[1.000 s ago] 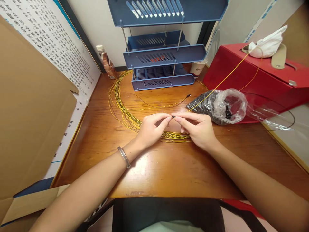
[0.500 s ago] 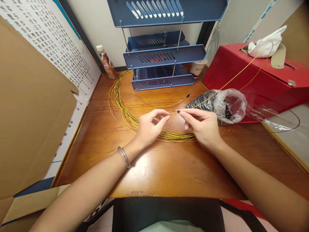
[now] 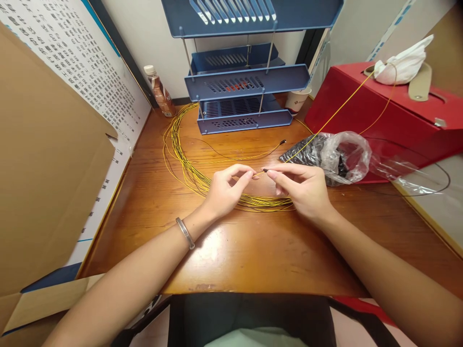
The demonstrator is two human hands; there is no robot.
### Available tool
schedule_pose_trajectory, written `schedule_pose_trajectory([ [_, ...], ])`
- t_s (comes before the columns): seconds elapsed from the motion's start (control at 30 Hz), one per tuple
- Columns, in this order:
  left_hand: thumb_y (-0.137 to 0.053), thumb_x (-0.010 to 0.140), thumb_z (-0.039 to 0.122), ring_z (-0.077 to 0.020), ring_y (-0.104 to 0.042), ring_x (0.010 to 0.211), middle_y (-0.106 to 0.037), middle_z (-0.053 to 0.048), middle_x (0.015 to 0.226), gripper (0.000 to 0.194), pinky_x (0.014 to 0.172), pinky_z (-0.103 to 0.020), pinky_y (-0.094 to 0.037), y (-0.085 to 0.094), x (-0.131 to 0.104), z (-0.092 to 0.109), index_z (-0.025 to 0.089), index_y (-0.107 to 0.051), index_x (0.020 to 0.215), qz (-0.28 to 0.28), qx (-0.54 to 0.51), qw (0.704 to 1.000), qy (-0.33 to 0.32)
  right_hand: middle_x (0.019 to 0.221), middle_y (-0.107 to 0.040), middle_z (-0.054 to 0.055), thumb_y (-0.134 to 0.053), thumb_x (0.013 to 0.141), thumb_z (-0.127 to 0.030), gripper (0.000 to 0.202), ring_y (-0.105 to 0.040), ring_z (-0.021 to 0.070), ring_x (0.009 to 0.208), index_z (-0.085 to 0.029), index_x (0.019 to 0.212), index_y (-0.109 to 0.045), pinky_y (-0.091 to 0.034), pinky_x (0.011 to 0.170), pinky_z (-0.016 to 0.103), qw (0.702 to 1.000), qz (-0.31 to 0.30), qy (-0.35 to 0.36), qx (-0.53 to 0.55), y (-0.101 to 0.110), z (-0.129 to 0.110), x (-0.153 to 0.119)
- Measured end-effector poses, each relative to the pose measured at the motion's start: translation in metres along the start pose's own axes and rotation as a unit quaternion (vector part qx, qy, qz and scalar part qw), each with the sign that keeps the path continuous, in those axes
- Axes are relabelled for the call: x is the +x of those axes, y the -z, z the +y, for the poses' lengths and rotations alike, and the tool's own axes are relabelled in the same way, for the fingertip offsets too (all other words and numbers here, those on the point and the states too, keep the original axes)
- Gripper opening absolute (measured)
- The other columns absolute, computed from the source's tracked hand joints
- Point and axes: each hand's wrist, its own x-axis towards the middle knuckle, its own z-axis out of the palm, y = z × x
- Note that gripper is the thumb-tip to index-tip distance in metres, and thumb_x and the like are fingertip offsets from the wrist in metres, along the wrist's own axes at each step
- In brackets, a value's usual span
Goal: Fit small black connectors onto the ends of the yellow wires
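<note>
My left hand (image 3: 227, 189) pinches a thin yellow wire (image 3: 259, 173) between thumb and forefinger. Close beside it on the right, my right hand (image 3: 304, 189) holds a small black piece (image 3: 265, 170) between thumb and fingertips, at the wire's end. Under and behind both hands lies a large coil of yellow and dark wire (image 3: 177, 144) on the wooden table. One loose wire ends in a small black tip (image 3: 282, 142) beyond the hands. Another yellow strand (image 3: 336, 112) rises from near my right hand to the red box.
A blue tiered rack (image 3: 246, 123) stands at the back, with a bottle (image 3: 159, 91) to its left and a paper cup (image 3: 298, 100) to its right. A plastic bag of black pieces (image 3: 307, 148) lies before the red box (image 3: 340, 91). Cardboard (image 3: 47, 168) fills the left side.
The black piece and the wire have shifted slightly left, and the fingertips of both hands are a little closer together. More left-hand fingers show behind the wire.
</note>
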Motion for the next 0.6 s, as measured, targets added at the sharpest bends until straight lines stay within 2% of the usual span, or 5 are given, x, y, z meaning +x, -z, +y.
schedule_pose_trajectory([
  [0.13,-0.067,0.091,0.025,-0.0142,-0.071,0.073,-0.079,-0.007,0.086,0.012,0.066,-0.024,-0.055,-0.002,-0.0001,0.0007,0.015,-0.073,0.088,-0.016,0.0,1.0,-0.006,0.052,-0.061,-0.001,-0.079,0.079,-0.031,0.014,-0.053,0.0106,0.043,-0.019,0.084,-0.082,-0.044,0.045,0.025,1.0,-0.007,0.003,0.006,0.0004,0.0025,0.0001],
  [0.27,-0.067,0.09,0.026,-0.0136,-0.069,0.07,-0.079,-0.006,0.083,0.013,0.064,-0.024,-0.053,-0.0018,0.0,0.001,0.016,-0.073,0.086,-0.003,0.008,1.0,-0.007,0.053,-0.062,-0.002,-0.079,0.08,-0.029,0.011,-0.054,0.0102,0.045,-0.02,0.085,-0.082,-0.044,0.046,0.024,1.0,-0.007,0.008,0.004,0.0015,0.0032,-0.0006],
  [0.47,-0.067,0.09,0.026,-0.014,-0.07,0.071,-0.079,-0.005,0.081,0.013,0.064,-0.024,-0.053,0.0003,0.0002,0.0011,0.016,-0.073,0.083,0.012,0.005,1.0,-0.001,0.052,-0.061,-0.001,-0.079,0.078,-0.03,0.012,-0.052,0.0108,0.045,-0.019,0.083,-0.081,-0.043,0.045,0.025,0.999,0.042,0.001,-0.006,0.0028,-0.0005,0.0016],
  [0.6,-0.066,0.091,0.028,-0.0146,-0.071,0.072,-0.079,-0.006,0.083,0.016,0.064,-0.025,-0.053,0.0005,0.0003,0.0013,0.016,-0.073,0.084,0.007,0.011,1.0,0.001,0.053,-0.062,-0.001,-0.079,0.078,-0.033,0.014,-0.053,0.0114,0.045,-0.019,0.082,-0.081,-0.043,0.045,0.026,0.999,0.052,-0.001,-0.011,0.0025,-0.0014,0.0032],
])
